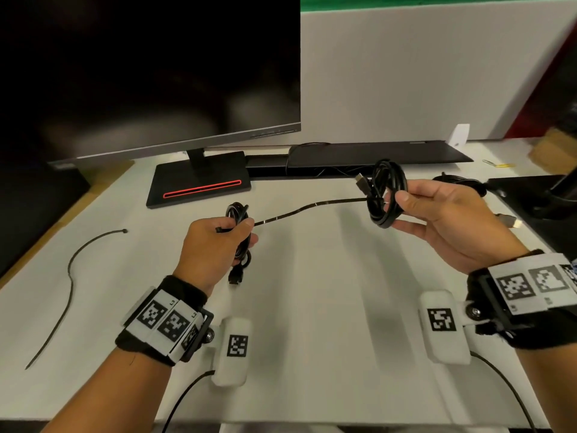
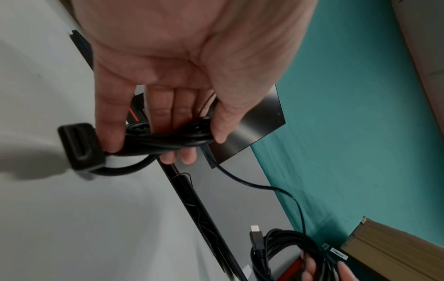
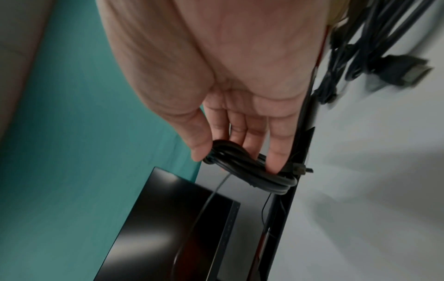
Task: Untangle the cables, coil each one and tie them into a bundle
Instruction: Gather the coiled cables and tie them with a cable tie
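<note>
A black cable tie [image 1: 307,208] spans two coiled black cables held above the white desk [image 1: 312,292]. The left hand [image 1: 212,245] grips the nearer-left coil [image 1: 239,232]. The right hand [image 1: 443,220] pinches the farther-right coil [image 1: 387,192] between thumb and fingers.

Lit evenly from above; soft shadows on table [image 1: 312,276]. Wide-angle edge bending. Wrist views blurred near edges.

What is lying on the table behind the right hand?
Behind the right hand, a cable plug with a metal tip lies on the table; the hand covers its cable.
</note>
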A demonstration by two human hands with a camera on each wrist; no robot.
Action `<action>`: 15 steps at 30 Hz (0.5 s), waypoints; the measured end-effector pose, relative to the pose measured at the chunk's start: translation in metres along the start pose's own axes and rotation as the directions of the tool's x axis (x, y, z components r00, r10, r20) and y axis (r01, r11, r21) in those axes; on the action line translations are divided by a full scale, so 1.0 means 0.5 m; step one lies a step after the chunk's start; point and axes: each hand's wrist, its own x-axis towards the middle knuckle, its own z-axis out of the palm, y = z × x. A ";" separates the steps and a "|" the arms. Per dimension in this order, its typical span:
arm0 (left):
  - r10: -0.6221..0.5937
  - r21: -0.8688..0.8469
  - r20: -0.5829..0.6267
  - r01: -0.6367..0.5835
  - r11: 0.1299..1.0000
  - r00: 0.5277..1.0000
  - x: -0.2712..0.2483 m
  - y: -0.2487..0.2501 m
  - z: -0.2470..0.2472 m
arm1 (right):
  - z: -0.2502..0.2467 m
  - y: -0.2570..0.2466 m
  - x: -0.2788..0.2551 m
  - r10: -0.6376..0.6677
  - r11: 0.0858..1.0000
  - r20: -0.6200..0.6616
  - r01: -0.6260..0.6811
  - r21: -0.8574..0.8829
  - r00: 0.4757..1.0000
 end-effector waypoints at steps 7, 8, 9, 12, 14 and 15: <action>0.027 0.010 0.004 -0.028 1.000 1.000 -0.014 0.003 0.026 | 0.105 0.019 -0.040 -0.040 0.995 0.065 0.046 -0.094 0.997; 0.026 0.003 0.013 -0.026 1.000 1.000 -0.018 0.004 0.030 | 0.121 0.025 -0.042 -0.048 0.993 0.069 0.056 -0.108 0.996; 0.022 -0.011 0.031 -0.022 1.000 0.999 -0.022 0.006 0.034 | 0.136 0.032 -0.044 -0.053 0.991 0.070 0.061 -0.121 0.996; 0.003 -0.093 0.131 0.010 0.996 0.991 -0.041 0.016 0.049 | 0.177 0.050 -0.049 -0.042 0.992 0.053 0.048 -0.120 0.998; -0.015 -0.124 0.182 0.038 0.992 0.983 -0.053 0.021 0.061 | 0.199 0.058 -0.054 -0.042 0.994 0.037 0.046 -0.100 0.998; -0.032 -0.145 0.193 0.060 0.988 0.981 -0.058 0.022 0.067 | 0.209 0.061 -0.057 -0.054 0.994 0.030 0.057 -0.098 0.998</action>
